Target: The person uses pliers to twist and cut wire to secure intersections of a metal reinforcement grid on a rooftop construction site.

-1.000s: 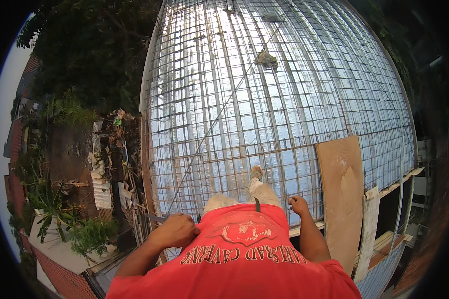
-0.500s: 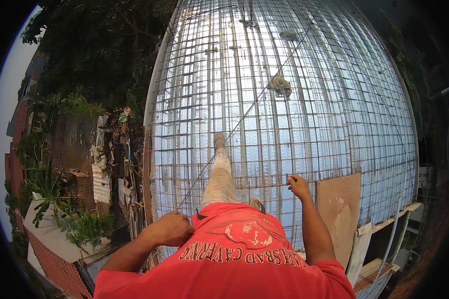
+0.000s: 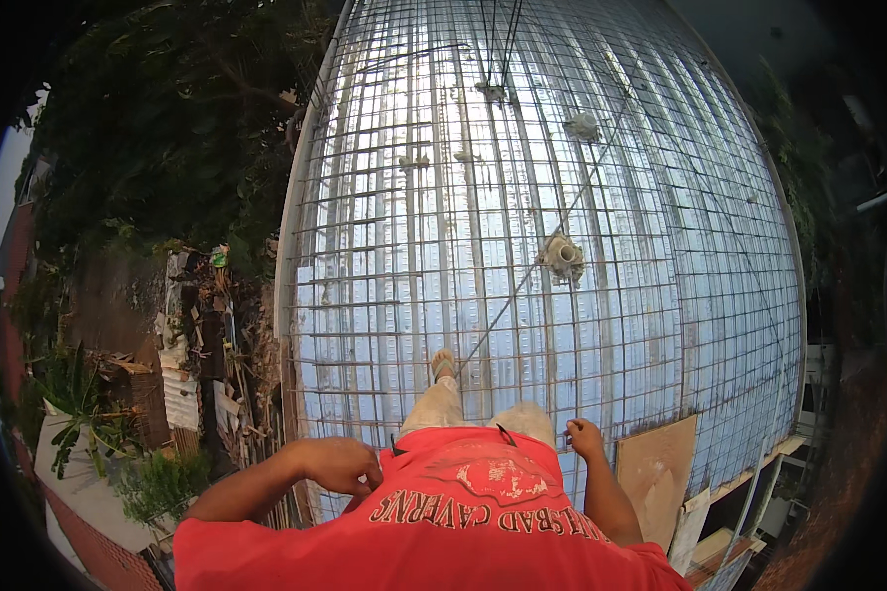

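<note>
My left hand is bent in front of the red shirt, its fingers curled inward. Whether it holds anything there is hidden. My right hand hangs out at my right side, fingers curled together, above the rebar grid. I cannot make out anything in it. One sandalled foot rests forward on the grid, below light, dirt-marked trousers. A short pipe stub caked with mortar stands up through the bars ahead.
Ribbed metal decking lies under the bars. A thin diagonal rod crosses the grid. Farther off are a mortar lump and upright bars. A plywood sheet lies at right. The deck's left edge drops toward trees and debris.
I have moved forward over the grid, so the pipe stub and plywood appear nearer. My left hand has turned and its fingers curl more inward. The other leg's knee has come into view.
</note>
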A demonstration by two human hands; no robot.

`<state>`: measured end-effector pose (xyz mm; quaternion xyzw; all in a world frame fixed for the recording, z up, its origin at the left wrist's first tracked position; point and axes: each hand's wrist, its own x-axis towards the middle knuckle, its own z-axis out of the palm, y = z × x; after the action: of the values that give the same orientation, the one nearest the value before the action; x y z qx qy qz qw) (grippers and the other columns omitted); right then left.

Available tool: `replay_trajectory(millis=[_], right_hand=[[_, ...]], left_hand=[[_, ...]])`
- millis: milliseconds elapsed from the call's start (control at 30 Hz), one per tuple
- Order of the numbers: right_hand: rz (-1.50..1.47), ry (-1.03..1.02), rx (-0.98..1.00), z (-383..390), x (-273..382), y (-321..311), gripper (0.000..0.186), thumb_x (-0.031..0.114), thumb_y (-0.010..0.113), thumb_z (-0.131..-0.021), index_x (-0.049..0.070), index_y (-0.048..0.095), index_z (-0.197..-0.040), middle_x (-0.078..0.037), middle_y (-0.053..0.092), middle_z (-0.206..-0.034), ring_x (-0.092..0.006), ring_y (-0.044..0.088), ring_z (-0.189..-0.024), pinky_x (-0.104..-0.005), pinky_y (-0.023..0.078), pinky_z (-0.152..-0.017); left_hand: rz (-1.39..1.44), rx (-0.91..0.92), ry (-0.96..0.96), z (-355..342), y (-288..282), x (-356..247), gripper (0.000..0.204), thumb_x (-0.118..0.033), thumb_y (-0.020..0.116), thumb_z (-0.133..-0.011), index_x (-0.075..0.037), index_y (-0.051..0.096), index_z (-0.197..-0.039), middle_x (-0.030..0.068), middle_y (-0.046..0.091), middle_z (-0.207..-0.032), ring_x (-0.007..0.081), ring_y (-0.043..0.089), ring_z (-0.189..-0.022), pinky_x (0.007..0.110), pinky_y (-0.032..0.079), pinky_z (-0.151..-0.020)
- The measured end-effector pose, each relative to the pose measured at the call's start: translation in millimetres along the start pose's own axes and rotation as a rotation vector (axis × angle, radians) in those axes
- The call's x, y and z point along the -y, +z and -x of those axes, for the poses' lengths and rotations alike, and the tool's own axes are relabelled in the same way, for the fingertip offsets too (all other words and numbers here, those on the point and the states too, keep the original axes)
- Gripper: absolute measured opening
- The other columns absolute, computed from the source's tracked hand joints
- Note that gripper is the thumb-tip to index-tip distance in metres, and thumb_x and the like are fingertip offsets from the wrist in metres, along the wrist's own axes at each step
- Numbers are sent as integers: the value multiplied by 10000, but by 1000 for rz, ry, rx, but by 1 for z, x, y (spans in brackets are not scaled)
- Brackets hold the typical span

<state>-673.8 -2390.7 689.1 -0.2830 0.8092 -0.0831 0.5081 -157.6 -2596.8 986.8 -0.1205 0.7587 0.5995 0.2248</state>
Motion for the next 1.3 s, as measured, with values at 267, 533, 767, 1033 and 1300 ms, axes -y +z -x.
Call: replay_trajectory(millis=[267,533,767,1033,1300], right_hand=[[55,197,37,-68,61,-59,329,283,610,-955,-12,708,-1066,-138,757,-899,-209,726,-684,-364,573,-660],[425,67,320,-313,270,-124,366,344,620,-944,17,729,-1067,-142,754,-965,-250,732,-807,-390,570,-728],[-7,-431,-195,-523,668,-263,341,334,593,-940,58,717,-1098,-117,750,-966,-278,710,-900,-392,531,-844],[-147,-717,111,-520,946,-240,372,315,579,-985,-9,681,-1135,-95,743,-955,-166,690,-740,-323,545,-728],[704,-587,256,-651,957,-130,433,440,550,-963,107,700,-1195,-162,705,-1157,-374,643,-1101,-440,504,-948]], left_hand=[[-514,-80,-244,-33,-174,23,209,-262,673,-730,-63,706,-787,135,700,-811,335,670,-918,447,496,-830],[331,-179,-141,-25,-388,63,344,-272,816,-808,-60,734,-1068,94,711,-1136,274,647,-1106,373,471,-987],[521,-371,-326,-49,-525,81,421,-332,853,-776,-70,739,-1086,104,727,-1110,238,656,-1098,361,468,-987],[607,-895,-860,-126,-509,345,383,-344,705,-905,-15,718,-1101,117,754,-990,210,710,-887,358,555,-810],[1331,-882,-942,-70,-608,523,323,-292,680,-930,-25,701,-1109,103,739,-1009,203,680,-768,340,534,-620]])
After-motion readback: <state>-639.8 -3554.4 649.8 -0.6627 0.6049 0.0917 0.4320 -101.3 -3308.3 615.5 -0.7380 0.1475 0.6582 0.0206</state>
